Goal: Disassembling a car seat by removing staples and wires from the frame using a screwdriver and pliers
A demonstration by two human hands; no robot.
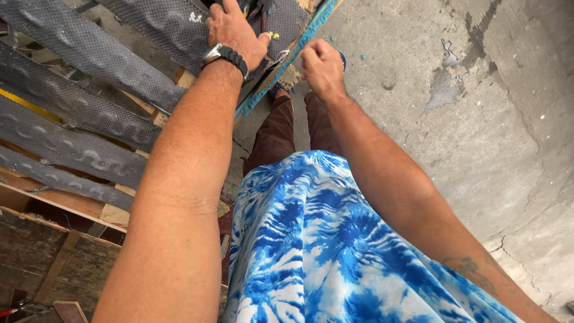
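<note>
**Left hand flat on the webbing, right hand fisted at the frame's edge**

Head view: your left hand sits at about 11 o'clock in the picture, palm down and fingers spread flat on a dark grey textured strap; it presses the strap rather than gripping anything, and a black wristband with a metal piece circles the wrist just below it; your right hand is at about 12 o'clock, curled into a closed fist just beside the blue painted edge of the wooden frame; whether anything is pinched inside that fist cannot be told; the two hands are near each other but apart, the blue edge running between them.

More dark straps cross the frame in slanting bands from 9 o'clock up towards 11 o'clock, with bare wood slats showing in the gaps between them; a small yellow-tipped object lies just beside your left thumb, too small to identify; red-handled tool grips show at the top edge, above your left hand.

Below the hands, at 6 o'clock, your blue and white tie-dye shirt fills the lower middle; brown trousers show above it; the cracked grey concrete floor takes the whole 3 o'clock side.
</note>
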